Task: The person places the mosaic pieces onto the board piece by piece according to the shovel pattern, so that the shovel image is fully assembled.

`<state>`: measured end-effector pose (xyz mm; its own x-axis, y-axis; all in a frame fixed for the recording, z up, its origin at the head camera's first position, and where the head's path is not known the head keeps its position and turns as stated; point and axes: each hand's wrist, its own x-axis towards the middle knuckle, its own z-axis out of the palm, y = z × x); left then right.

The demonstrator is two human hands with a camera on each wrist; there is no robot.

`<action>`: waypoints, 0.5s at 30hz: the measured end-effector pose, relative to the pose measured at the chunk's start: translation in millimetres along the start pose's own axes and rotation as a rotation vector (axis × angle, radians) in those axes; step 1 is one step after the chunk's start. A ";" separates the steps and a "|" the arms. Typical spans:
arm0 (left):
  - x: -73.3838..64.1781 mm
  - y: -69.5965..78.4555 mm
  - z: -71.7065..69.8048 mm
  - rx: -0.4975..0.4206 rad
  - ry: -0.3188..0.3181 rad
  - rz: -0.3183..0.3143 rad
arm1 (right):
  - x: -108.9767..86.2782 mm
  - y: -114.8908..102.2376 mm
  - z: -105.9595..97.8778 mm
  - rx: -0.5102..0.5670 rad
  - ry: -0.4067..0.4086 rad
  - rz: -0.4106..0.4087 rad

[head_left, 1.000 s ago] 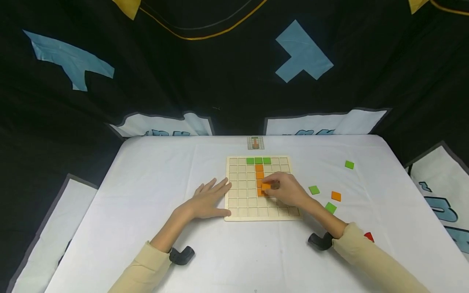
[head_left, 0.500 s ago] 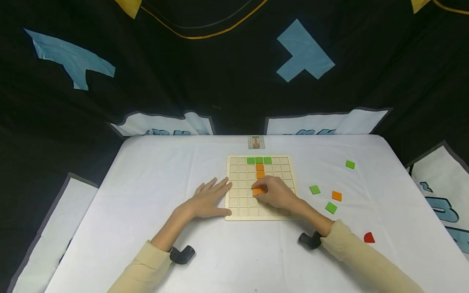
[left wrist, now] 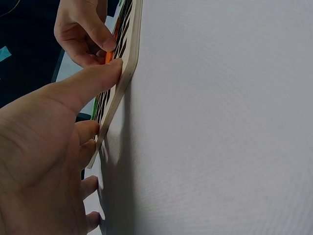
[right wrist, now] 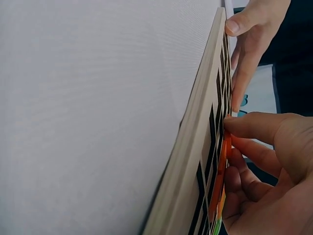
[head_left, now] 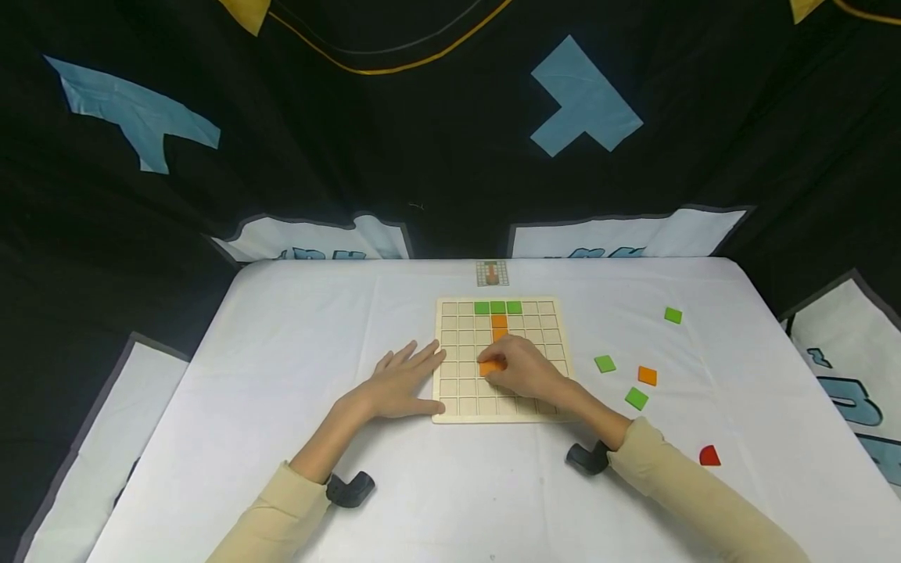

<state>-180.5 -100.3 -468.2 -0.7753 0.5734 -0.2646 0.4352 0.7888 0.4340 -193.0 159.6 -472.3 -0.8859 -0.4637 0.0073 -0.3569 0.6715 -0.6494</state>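
A pale wooden grid board (head_left: 464, 391) lies on the white table, with a row of green square tiles (head_left: 497, 307) near its far edge and a column of orange tiles (head_left: 499, 321) running down from it. My left hand (head_left: 397, 389) is spread, its thumb and some fingertips resting on the board's left edge. Over the middle of the board, my right hand (head_left: 526, 369) pinches an orange square tile (head_left: 490, 367) between thumb and fingers. The right hand hides the lower part of the orange column. In the right wrist view, the orange tile (right wrist: 228, 139) is close against the board's surface.
A small card with a grid picture (head_left: 492, 274) lies beyond the board. To the right are scattered green tiles (head_left: 637, 399), an orange tile (head_left: 647, 376) and a red rounded piece (head_left: 709, 456). Black curtains (head_left: 450, 156) hang behind the table.
My right hand has moved left with the orange tile, from the right side of the orange column to over its lower part. The left hand has stayed in place.
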 end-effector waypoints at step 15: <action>0.3 -0.3 0.7 0.004 -0.005 -0.009 | 0.4 2.9 2.3 -0.057 0.011 -0.009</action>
<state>-180.6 -100.2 -469.0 -0.7774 0.5669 -0.2727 0.4297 0.7951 0.4280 -193.8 160.0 -475.9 -0.8855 -0.4641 0.0215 -0.3811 0.6992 -0.6049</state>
